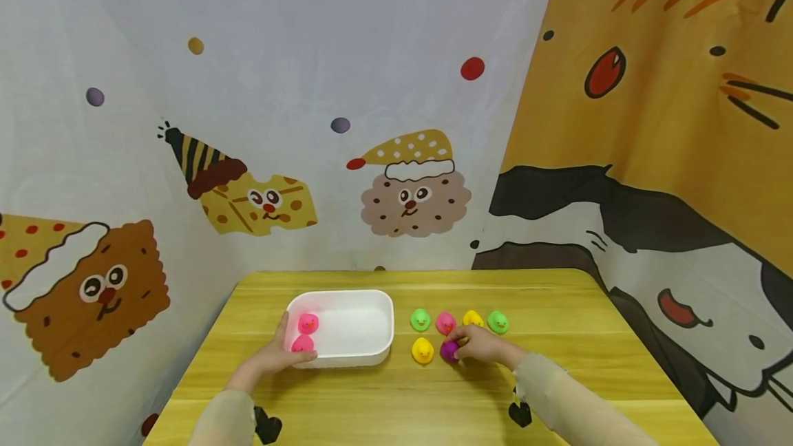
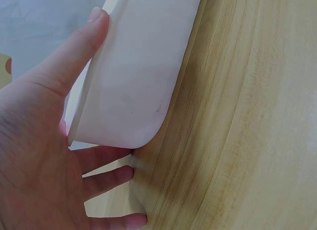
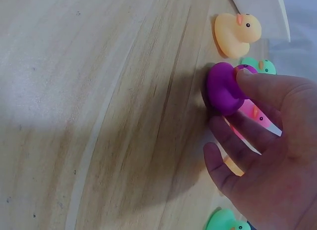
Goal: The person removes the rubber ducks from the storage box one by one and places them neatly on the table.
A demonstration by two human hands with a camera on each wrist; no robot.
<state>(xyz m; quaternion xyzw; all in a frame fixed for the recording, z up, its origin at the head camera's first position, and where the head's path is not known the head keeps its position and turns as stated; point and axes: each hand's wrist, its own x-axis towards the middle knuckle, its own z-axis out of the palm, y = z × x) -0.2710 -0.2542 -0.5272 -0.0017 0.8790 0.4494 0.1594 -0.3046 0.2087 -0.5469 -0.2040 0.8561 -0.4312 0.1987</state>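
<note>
In the head view my right hand pinches a purple rubber duck between thumb and fingers. The right wrist view has the thumb on the head of the purple duck, which appears to be on or just above the table. My left hand rests against the left front corner of a white plastic tub. Its thumb lies along the rim of the tub and its fairly straight fingers reach round the corner. Two pink ducks sit inside the tub at its left end.
Around the right hand stand a yellow duck, a green duck, a pink duck, another yellow duck and another green duck. Behind the wooden table hangs a cartoon-printed cloth.
</note>
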